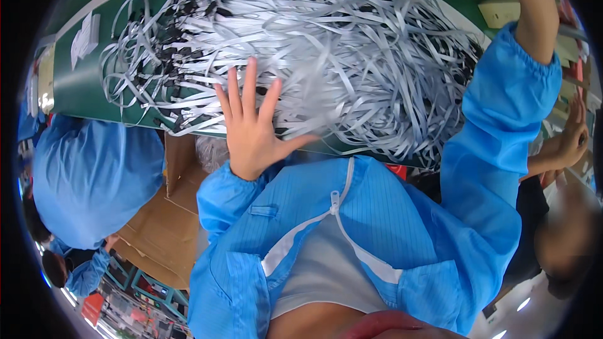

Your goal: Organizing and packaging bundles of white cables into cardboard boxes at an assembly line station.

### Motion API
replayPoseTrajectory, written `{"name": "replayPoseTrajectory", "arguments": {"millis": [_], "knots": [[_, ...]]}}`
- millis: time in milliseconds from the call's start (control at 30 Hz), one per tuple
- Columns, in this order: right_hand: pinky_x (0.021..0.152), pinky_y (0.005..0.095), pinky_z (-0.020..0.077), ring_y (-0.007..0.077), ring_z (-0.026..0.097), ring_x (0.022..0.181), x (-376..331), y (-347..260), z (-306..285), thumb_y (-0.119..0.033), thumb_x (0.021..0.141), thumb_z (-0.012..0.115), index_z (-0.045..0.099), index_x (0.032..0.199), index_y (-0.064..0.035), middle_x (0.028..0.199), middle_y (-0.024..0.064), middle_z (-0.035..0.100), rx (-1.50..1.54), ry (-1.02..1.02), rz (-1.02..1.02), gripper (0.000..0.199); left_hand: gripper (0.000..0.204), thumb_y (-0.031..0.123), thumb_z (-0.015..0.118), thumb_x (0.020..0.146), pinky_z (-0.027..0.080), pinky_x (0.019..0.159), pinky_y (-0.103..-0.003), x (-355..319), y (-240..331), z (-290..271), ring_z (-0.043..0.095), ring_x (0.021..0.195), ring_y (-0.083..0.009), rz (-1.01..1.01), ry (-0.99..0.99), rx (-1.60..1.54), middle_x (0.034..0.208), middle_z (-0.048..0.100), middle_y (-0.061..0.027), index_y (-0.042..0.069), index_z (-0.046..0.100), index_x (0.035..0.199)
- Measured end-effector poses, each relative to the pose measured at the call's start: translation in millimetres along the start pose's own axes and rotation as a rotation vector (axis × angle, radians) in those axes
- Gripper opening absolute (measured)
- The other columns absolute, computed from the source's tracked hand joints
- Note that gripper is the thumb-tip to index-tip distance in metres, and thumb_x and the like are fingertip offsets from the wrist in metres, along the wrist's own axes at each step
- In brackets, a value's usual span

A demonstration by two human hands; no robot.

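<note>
A wide, tangled heap of flat grey-white ribbon cables (pixel 377 56) covers most of the green table (pixel 75 88) in front of me. Many of the cables have black connectors (pixel 182 53), bunched toward the heap's left side. My left hand (pixel 251 135) is spread with all fingers apart over the near edge of the heap. It holds nothing; whether it touches the cables I cannot tell. My right arm, in a blue sleeve, stretches up past the heap's right side, and its hand lies outside the picture at the top right.
Small white pieces (pixel 85 39) lie on the table's left part. Cream-coloured boxes (pixel 500 11) stand at the far right. An open cardboard box (pixel 160 232) sits below the table edge at left, beside a person in blue (pixel 94 176). Another person's hand (pixel 575 132) shows at right.
</note>
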State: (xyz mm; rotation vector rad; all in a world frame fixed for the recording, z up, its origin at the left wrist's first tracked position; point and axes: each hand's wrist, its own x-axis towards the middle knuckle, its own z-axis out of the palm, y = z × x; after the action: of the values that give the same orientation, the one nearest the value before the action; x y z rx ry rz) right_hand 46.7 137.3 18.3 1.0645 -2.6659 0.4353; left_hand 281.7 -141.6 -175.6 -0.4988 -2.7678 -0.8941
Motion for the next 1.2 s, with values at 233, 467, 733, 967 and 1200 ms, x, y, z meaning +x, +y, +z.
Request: {"name": "replayPoseTrajectory", "arguments": {"millis": [233, 467, 733, 967, 1200], "knots": [[0.062, 0.0402, 0.0462, 0.0298, 0.059, 0.067, -84.9, 14.2, 67.5, -0.02, 0.095, 0.072, 0.073, 0.089, 0.0029, 0.077, 0.0133, 0.066, 0.63, 0.134, -0.194, 0.024, 0.131, 0.057, 0.095, 0.048, 0.013, 0.121, -0.069, 83.6, -34.2, 14.9, 0.017, 0.154, -0.0523, 0.221, -0.106, 0.036, 0.169, 0.021, -0.0227, 0.013, 0.038, 0.158], [0.07, 0.0329, 0.0547, 0.0251, 0.069, 0.077, -108.7, -1.1, 129.5, 0.0, 0.085, 0.079, 0.073, 0.092, 0.0012, 0.088, 0.0106, 0.073, 0.146, 0.239, -0.261, 0.008, 0.088, 0.046, 0.087, 0.07, 0.031, 0.118, -0.059, 65.6, -46.6, -25.1, 0.035, 0.148, -0.044, 0.301, -0.056, -0.062, 0.162, 0.038, -0.019, 0.009, 0.057, 0.145], [0.071, 0.0282, 0.0507, 0.0141, 0.064, 0.075, -105.3, -3.2, 181.8, -0.005, 0.098, 0.069, 0.073, 0.091, 0.0028, 0.084, 0.0072, 0.072, 0.311, 0.24, 0.128, 0.011, 0.04, 0.032, 0.052, 0.108, 0.052, 0.095, -0.034, -205.2, -195.1, -94.5, 0.07, 0.102, -0.0228, -0.649, 0.726, -0.046, 0.106, 0.075, -0.0106, -0.001, 0.073, 0.114], [0.069, 0.0287, 0.0497, 0.0148, 0.062, 0.076, -110.1, 1.1, 164.8, -0.01, 0.103, 0.061, 0.074, 0.087, 0.0045, 0.082, 0.0072, 0.071, 0.302, 0.344, 0.271, 0.026, 0.027, 0.033, 0.071, 0.093, 0.058, 0.083, -0.04, -384.4, -255.6, 39.6, 0.074, 0.091, -0.0317, -1.274, 0.156, 0.057, 0.096, 0.077, -0.0146, 0.01, 0.077, 0.105], [0.061, 0.0392, 0.0543, 0.0257, 0.068, 0.07, -22.2, -60.3, 114.5, -0.013, 0.104, 0.06, 0.071, 0.083, 0.0092, 0.078, 0.0165, 0.072, 0.039, 0.285, -0.364, 0.032, 0.03, 0.033, 0.068, 0.092, 0.057, 0.087, -0.044, -473.4, -340.2, 164.3, 0.073, 0.095, -0.033, -1.485, -0.515, -0.329, 0.101, 0.077, -0.017, 0.008, 0.077, 0.106]]}}
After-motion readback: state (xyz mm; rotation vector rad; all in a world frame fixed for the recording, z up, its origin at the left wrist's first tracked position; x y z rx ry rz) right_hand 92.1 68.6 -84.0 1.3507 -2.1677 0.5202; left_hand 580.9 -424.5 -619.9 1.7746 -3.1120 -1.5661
